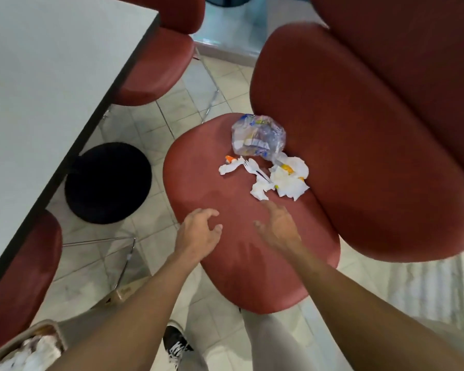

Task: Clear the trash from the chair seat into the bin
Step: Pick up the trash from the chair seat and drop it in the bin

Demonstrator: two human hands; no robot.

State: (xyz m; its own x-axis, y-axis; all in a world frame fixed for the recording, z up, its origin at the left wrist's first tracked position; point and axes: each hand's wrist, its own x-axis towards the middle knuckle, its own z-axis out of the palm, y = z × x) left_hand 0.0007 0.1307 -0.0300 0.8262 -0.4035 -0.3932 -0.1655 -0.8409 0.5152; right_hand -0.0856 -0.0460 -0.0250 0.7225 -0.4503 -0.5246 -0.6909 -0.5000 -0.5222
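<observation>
Trash lies on the red chair seat (pixel 225 253) close to the backrest: a crumpled clear plastic bag (pixel 259 136), a white plastic fork (pixel 253 167), a small crumpled napkin with an orange bit (pixel 229 167) and larger crumpled white napkins (pixel 287 180). My left hand (pixel 198 231) hovers over the seat's near left part, fingers loosely curled, holding nothing. My right hand (pixel 276 226), blurred, reaches with straight fingers toward the napkins, its fingertips just short of them. A beige bin (pixel 24 344) with white trash inside shows at the bottom left corner.
A white table (pixel 51 76) with a dark edge fills the left. Its black round base (pixel 107 183) sits on the tiled floor. More red chairs (pixel 156 62) stand around the table, and one (pixel 19 277) stands next to the bin. My shoe (pixel 176 344) is below.
</observation>
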